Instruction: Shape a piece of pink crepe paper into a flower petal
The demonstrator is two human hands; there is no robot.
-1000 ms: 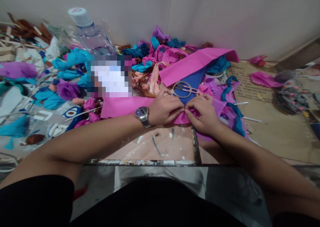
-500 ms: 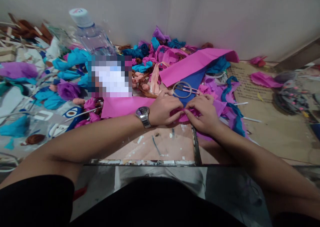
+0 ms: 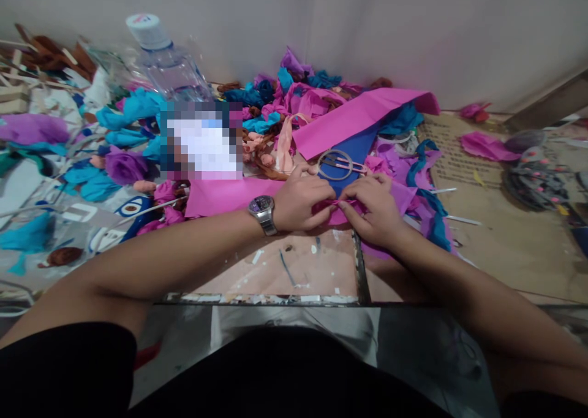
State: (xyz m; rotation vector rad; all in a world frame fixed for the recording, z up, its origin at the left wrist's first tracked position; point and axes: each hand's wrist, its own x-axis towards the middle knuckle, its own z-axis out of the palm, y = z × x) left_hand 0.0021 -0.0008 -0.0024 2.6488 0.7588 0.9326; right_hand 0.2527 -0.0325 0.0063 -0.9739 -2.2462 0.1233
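Observation:
A small piece of pink crepe paper lies between my two hands near the table's front. My left hand, with a metal watch on its wrist, pinches its left side between thumb and fingers. From the right, my right hand grips the same paper, thumb close to the left hand's fingertips. Just beyond the hands are a grey ring and scissors with pale pink handles, on a blue sheet. The paper's folded edge is partly hidden by my fingers.
A water bottle stands at the back left. Crumpled paper pieces crowd the left and back. A long pink strip lies beyond the hands. On the right are cardboard and a dark container of pins.
The pink paper between my fingertips has shifted slightly, its edge now showing a little more. Both hands stay nearly where they were.

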